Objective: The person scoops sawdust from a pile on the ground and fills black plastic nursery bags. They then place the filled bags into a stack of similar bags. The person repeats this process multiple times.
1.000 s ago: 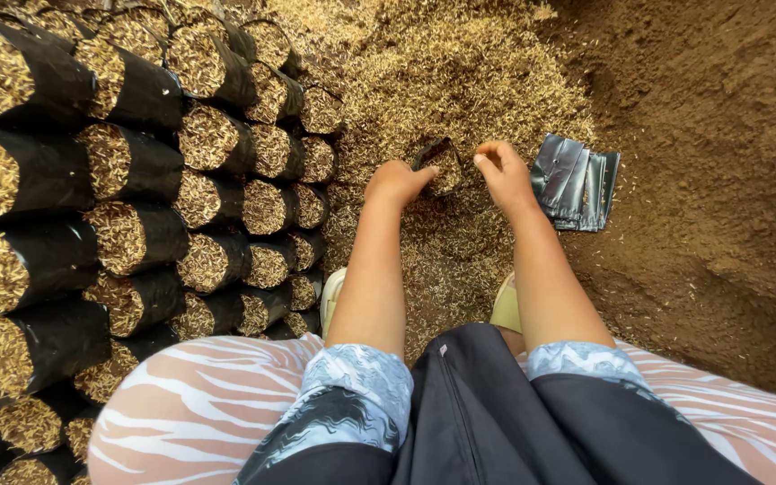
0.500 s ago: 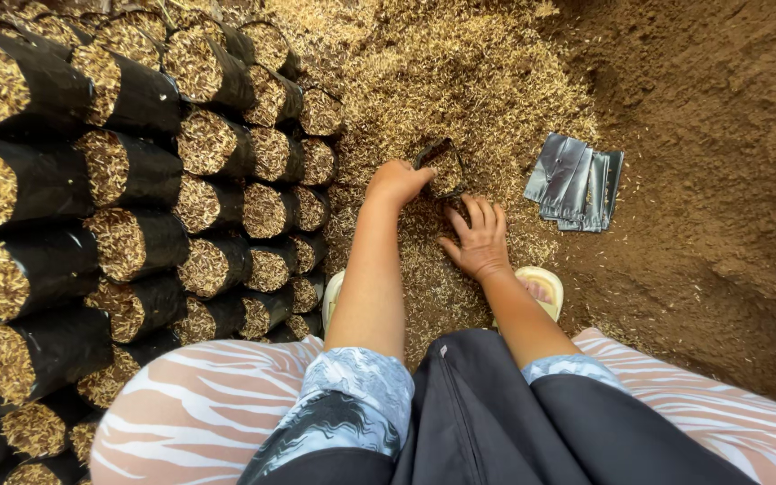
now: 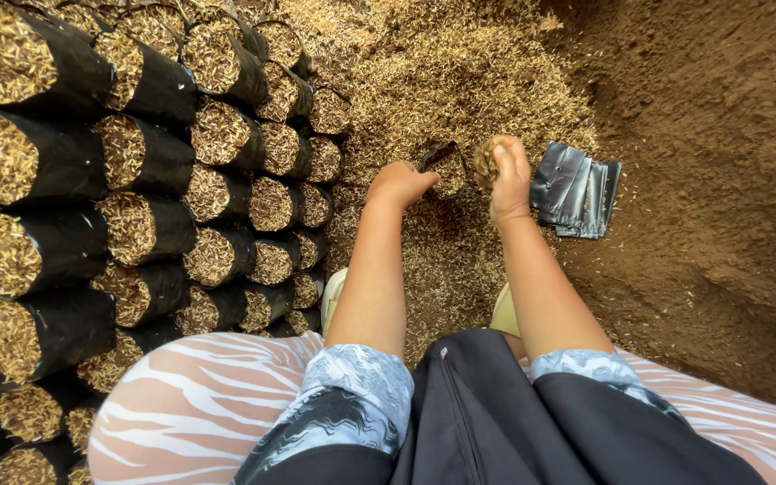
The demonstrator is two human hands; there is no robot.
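Head view: your left hand (image 3: 399, 184) pinches small black bag (image 3: 442, 162) open; right hand (image 3: 507, 175) cups husk handful (fingers curled) above it. Next: tip husks in squarely.

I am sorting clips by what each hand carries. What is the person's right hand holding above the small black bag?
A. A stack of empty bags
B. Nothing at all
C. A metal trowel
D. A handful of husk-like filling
D: the right hand is cupped around a clump of straw-coloured husks beside the open black bag that the left hand holds; the empty bags lie apart on the ground.
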